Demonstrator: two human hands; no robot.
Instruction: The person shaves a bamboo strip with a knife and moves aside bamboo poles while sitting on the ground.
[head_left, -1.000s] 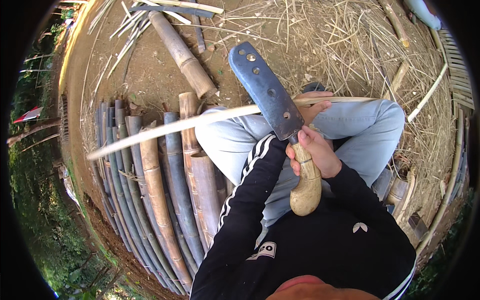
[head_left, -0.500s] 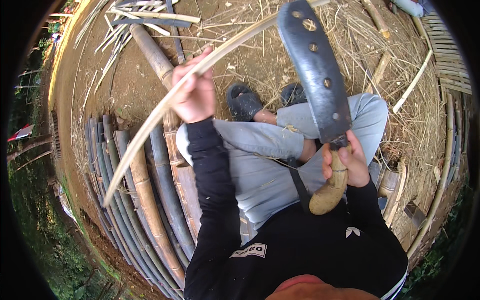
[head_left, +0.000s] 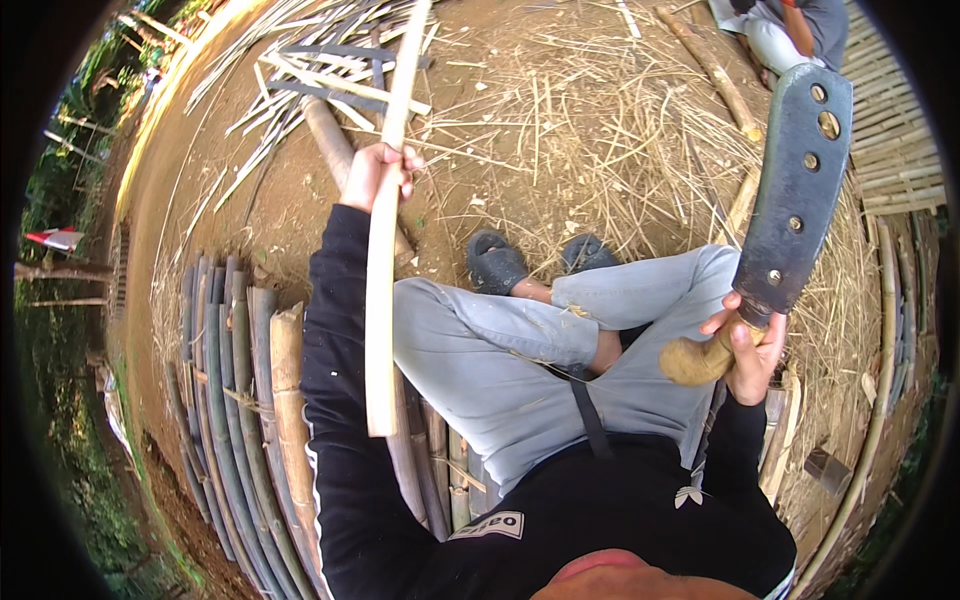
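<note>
Nearest me on the left, bamboo poles (head_left: 288, 400) lie side by side, beside the crossed legs in pale jeans (head_left: 480, 370). On the right, my right grip (head_left: 757, 362) is wrapped around the wooden handle of a broad knife (head_left: 793, 190), close under the blade, which points far and slightly right, apart from the strip. Holding high on the handle like this should give fine control; I'd keep the blade clear of the right knee and turn the wrist gently.

Farther out on the left, my left grip (head_left: 368, 176) is closed around a long pale strip (head_left: 381, 330), its near end over the left sleeve and its far end running out of view. I'd hold it firmly, fingers well away from any cutting line, and let it flex rather than force it.

I can make out no container. Beyond the dark sandals (head_left: 493, 264) lie shavings (head_left: 600, 150); far left, split strips (head_left: 345, 85); far right, another person (head_left: 772, 45).
</note>
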